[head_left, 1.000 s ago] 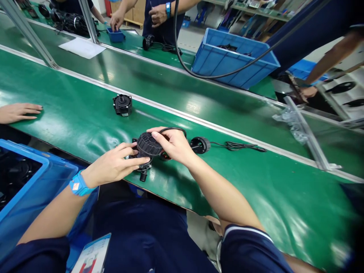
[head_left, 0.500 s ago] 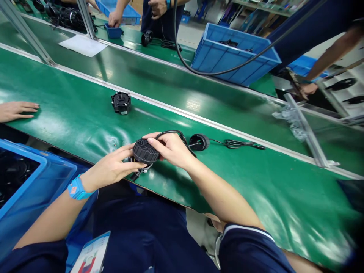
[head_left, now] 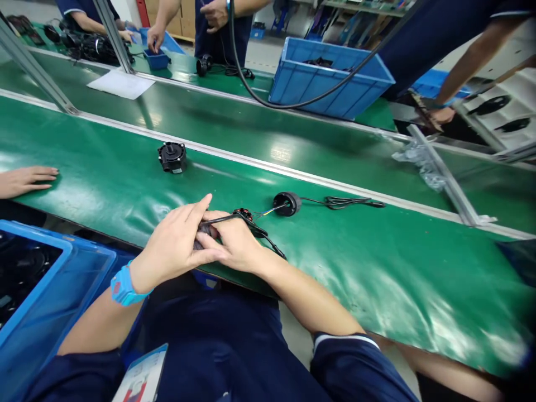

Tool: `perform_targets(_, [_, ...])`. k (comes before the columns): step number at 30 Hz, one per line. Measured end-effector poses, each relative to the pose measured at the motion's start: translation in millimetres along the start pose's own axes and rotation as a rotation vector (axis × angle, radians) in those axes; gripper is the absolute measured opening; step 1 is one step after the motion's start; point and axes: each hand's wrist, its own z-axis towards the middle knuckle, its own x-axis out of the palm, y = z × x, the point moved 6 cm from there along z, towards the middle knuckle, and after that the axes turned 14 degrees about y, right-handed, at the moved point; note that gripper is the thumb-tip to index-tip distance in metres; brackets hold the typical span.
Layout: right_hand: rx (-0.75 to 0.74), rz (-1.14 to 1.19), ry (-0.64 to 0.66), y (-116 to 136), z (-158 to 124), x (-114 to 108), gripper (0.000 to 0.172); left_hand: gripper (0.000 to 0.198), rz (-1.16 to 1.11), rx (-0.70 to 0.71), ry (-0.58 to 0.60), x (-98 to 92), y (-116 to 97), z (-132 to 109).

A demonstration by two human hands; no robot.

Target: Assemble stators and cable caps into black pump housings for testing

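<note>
A black pump is cupped between my two hands near the bench's front edge, mostly hidden by them. My left hand lies over it from the left, fingers together and thumb reaching my right hand. Closed around its right side is my right hand. A black cable runs across my right hand's fingers. Just beyond that hand, a part with red windings shows. Further right lies a black round cap with coloured wires coming out. Another black pump stands upright behind my hands.
The green bench has a metal rail along its far side. Blue crates stand at the left, another blue crate across the line. A neighbour's hand rests at left; a metal bar leans at right.
My left hand has moved over the top of the black pump, hiding the ribbed cover seen before. The red-wound part and the coloured wires now show. The view has shifted slightly.
</note>
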Motion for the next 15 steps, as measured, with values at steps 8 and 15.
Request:
perform_targets(8, [-0.102,0.375,-0.016,-41,-25,28,0.134,0.074,0.088,0.092,0.229,5.6,10,9])
perform_targets(15, [-0.038,0.928,-0.055,-51,-5,43,0.086,0.092,0.021,0.175,0.183,3.3,13,27])
